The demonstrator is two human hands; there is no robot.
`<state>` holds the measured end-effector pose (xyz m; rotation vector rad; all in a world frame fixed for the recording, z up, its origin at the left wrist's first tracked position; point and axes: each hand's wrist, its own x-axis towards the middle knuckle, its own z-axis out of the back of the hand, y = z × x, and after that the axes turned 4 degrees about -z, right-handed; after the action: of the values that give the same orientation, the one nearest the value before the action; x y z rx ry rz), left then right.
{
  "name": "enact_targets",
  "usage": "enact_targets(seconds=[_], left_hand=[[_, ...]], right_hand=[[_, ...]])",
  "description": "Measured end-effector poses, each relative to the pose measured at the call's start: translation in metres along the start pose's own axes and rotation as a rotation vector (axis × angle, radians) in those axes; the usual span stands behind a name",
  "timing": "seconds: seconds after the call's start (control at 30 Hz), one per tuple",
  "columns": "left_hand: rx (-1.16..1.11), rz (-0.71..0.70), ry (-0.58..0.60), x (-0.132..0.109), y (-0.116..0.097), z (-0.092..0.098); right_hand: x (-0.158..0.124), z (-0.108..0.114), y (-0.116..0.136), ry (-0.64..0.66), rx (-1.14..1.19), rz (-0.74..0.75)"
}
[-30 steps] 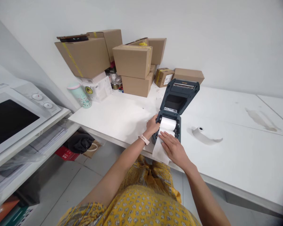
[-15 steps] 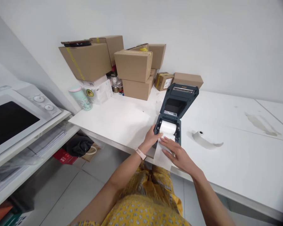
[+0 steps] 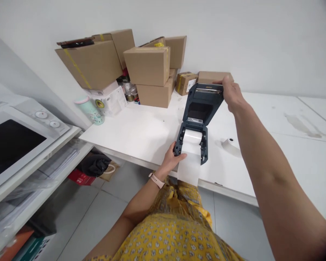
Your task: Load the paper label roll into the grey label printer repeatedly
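Observation:
A dark label printer (image 3: 204, 150) stands at the table's front edge with its lid (image 3: 203, 105) raised. Inside sits a white label roll (image 3: 192, 136), and its paper strip (image 3: 189, 168) runs out over the front and hangs past the table edge. My left hand (image 3: 173, 156) grips the printer's left side, its thumb lying on the paper strip. At the lid's upper right corner, my right hand (image 3: 231, 92) is closed around the edge, some fingers hidden behind it. A smaller paper roll (image 3: 232, 145), partly hidden by my right forearm, lies right of the printer.
Several cardboard boxes (image 3: 146, 69) are stacked along the wall. A mint tumbler (image 3: 90, 110) and a white box (image 3: 111, 101) stand at the table's left. Further left, a microwave (image 3: 27, 127) rests on a shelf unit.
My right hand has left the paper strip and moved up and away to the lid's top corner. My left hand stays on the printer's side. The view has shifted slightly.

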<state>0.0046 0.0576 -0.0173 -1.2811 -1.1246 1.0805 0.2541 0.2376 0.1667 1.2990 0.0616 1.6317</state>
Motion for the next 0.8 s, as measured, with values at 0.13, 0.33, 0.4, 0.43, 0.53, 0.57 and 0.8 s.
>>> enact_targets(seconds=[0.13, 0.33, 0.4, 0.43, 0.53, 0.57, 0.8], left_hand=[[-0.042, 0.038, 0.029, -0.003, -0.002, 0.004], [-0.123, 0.066, 0.063, -0.009, -0.004, 0.006], [-0.125, 0.053, 0.06, -0.012, -0.001, 0.006], [-0.132, 0.045, 0.063, -0.014, 0.0, 0.005], [-0.108, 0.018, 0.058, -0.02, 0.0, 0.003], [-0.064, -0.007, 0.027, -0.02, -0.002, 0.002], [0.515, -0.458, -0.136, 0.029, -0.055, -0.018]], right_hand=[[-0.07, 0.002, 0.028, -0.043, 0.036, -0.111], [-0.22, 0.009, 0.06, 0.061, -0.089, 0.167], [-0.254, 0.003, 0.056, 0.102, -0.157, 0.165], [-0.268, -0.001, 0.053, 0.116, -0.181, 0.149], [-0.294, -0.012, 0.046, 0.124, -0.198, 0.093], [-0.299, -0.014, 0.045, 0.117, -0.187, 0.079], [-0.267, -0.016, 0.055, -0.002, -0.192, -0.083]])
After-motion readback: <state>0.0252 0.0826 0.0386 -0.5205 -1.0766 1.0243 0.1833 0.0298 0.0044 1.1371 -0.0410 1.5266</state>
